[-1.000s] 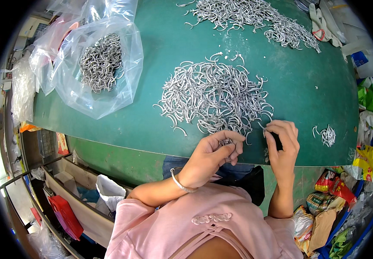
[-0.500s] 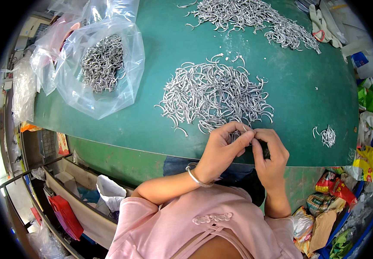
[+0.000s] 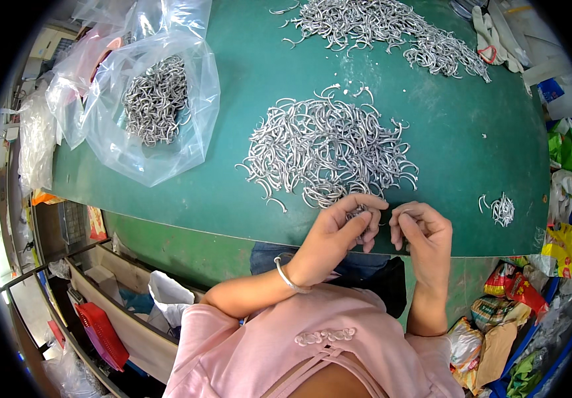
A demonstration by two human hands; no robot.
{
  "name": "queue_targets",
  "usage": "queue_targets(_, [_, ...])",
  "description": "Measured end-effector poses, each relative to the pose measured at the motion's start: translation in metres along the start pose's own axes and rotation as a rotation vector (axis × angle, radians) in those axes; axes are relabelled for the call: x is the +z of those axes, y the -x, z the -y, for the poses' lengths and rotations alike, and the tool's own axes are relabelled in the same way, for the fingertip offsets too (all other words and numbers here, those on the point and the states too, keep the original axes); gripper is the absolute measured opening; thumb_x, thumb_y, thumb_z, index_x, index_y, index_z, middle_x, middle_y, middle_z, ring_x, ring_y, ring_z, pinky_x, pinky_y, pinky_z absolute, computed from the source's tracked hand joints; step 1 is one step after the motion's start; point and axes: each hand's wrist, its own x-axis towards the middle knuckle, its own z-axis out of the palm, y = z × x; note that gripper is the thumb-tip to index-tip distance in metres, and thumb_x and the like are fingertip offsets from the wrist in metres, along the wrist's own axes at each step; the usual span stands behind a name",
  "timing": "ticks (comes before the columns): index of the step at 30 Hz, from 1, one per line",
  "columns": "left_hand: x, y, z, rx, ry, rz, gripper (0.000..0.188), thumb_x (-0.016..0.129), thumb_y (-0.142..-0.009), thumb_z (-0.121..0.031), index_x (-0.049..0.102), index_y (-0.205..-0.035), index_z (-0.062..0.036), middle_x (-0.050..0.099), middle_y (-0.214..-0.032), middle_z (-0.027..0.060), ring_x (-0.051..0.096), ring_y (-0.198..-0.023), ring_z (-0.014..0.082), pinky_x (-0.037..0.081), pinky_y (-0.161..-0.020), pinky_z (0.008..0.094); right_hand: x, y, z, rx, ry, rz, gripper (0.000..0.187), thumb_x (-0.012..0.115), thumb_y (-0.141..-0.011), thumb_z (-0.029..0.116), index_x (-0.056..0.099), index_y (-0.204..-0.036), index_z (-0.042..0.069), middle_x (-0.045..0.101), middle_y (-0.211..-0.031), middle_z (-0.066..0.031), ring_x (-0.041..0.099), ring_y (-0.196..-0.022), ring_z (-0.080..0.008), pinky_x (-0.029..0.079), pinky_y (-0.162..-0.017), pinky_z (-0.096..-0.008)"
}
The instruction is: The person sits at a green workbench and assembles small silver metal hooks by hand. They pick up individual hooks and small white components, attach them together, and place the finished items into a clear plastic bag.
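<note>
Over the near edge of the green worktop (image 3: 246, 73), I see the left hand (image 3: 331, 230) curled around several metal pieces (image 3: 357, 213); the right hand (image 3: 430, 230) is bent just beside it, and I cannot tell whether it holds anything. The loose pile (image 3: 329, 142) lies just beyond the left, the nearer hand, its arcs pointing every way. Toward the worktop's left edge, a clear bag (image 3: 195, 136) contains darker curved pieces (image 3: 156, 99).

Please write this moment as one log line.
left hand: holds metal pieces | right hand: apart from left | central pile: on green table
</note>
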Motion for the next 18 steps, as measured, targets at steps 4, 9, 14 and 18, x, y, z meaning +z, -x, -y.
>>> queue_targets(4, [0.003,0.002,-0.001,0.196,-0.403,0.060,0.025,0.056,-0.089,-0.004,0.056,-0.113,0.0008,0.047,-0.077,-0.0013,0.043,-0.070,0.0060,0.036,-0.062,0.0210,0.009,0.004,0.000,-0.036,0.187,0.051,0.009,0.060,-0.084,-0.005,0.065,-0.091,-0.005,0.060,-0.077,-0.0040,0.053,-0.062,-0.0061,0.039,-0.051,-0.0174])
queue_targets(9, [-0.003,0.004,-0.006,0.094,-0.344,-0.145,0.012,0.058,-0.091,-0.008,0.058,-0.100,-0.0013,0.053,-0.081,0.0009,0.046,-0.072,0.0058,0.038,-0.064,0.0203,0.017,0.005,0.010,-0.014,0.188,0.048,0.011,0.065,-0.081,-0.003,0.065,-0.092,-0.005,0.059,-0.083,-0.0057,0.053,-0.062,-0.0077,0.040,-0.051,-0.0198])
queue_targets(14, [-0.007,-0.001,-0.001,0.210,0.064,-0.115,0.015,0.049,-0.097,-0.018,0.051,-0.100,-0.0037,0.052,-0.089,0.0056,0.048,-0.075,0.0126,0.040,-0.064,0.0244,0.024,-0.015,0.005,-0.525,0.853,-0.277,0.018,0.072,-0.072,0.000,0.063,-0.088,-0.002,0.058,-0.081,-0.0100,0.056,-0.071,-0.0194,0.044,-0.059,-0.0303])
queue_targets(18, [-0.010,0.003,-0.006,0.101,0.151,-0.026,0.018,0.048,-0.097,-0.017,0.050,-0.108,-0.0026,0.047,-0.083,0.0027,0.045,-0.073,0.0120,0.040,-0.064,0.0239,0.018,-0.032,-0.015,-0.739,1.132,-0.236,0.019,0.073,-0.068,0.001,0.061,-0.083,0.000,0.057,-0.080,-0.0098,0.055,-0.079,-0.0268,0.043,-0.064,-0.0347])
